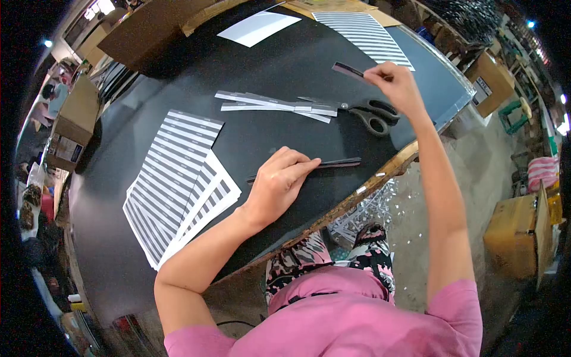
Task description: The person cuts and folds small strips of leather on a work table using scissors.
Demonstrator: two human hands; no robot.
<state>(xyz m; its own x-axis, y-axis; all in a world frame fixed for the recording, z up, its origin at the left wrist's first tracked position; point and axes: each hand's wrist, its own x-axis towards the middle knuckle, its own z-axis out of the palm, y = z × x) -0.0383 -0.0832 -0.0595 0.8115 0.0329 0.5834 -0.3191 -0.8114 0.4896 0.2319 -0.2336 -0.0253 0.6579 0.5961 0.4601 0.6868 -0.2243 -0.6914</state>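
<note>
My left hand (282, 178) is closed on a thin dark strip bundle (340, 163) lying near the front edge of the black table. Raised at the right, my right hand (392, 83) pinches a short dark strip (348, 70). Just below it lie black-handled scissors (369, 110), their blades pointing left toward a loose pile of white and grey paper strips (273, 106). A fanned stack of striped sheets (178, 172) rests to the left of my left hand. One more striped sheet (363, 35) is at the far right.
White paper (259, 28) lies at the back of the table (113, 238). A cardboard box (151, 35) stands at the back left. Paper scraps (377, 205) litter the floor by my legs. An open carton (514, 235) stands at the right. A person (56, 98) is at the far left.
</note>
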